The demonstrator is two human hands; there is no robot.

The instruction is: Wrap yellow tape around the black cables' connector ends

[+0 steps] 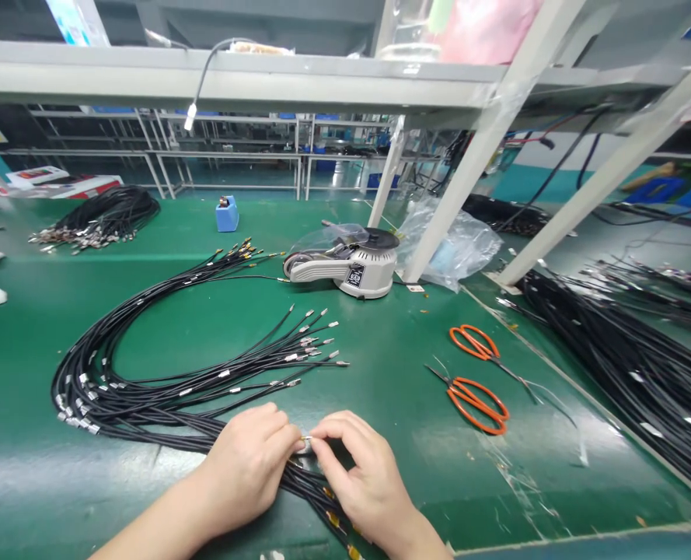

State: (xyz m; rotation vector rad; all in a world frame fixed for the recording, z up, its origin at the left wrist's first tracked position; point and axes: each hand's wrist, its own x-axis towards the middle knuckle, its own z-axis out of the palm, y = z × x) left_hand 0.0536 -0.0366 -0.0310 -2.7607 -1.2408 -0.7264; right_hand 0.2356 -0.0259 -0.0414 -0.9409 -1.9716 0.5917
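My left hand (pixel 250 465) and my right hand (pixel 360 474) meet at the near edge of the green table (pixel 380 373), both pinching one small metal connector (pixel 306 442) at the end of a black cable. A looped bundle of black cables (pixel 147 389) with metal ends lies under and to the left of my hands. Its far ends fan out toward the middle of the table.
A grey tape dispenser (pixel 350 264) stands mid-table. Two orange-handled scissors (pixel 478 373) lie to the right. Clear plastic bags (pixel 462 245) sit by a slanted white frame post (pixel 467 171). More black cables (pixel 642 365) pile at right and another bundle (pixel 106 218) at far left, near a blue box (pixel 227 213).
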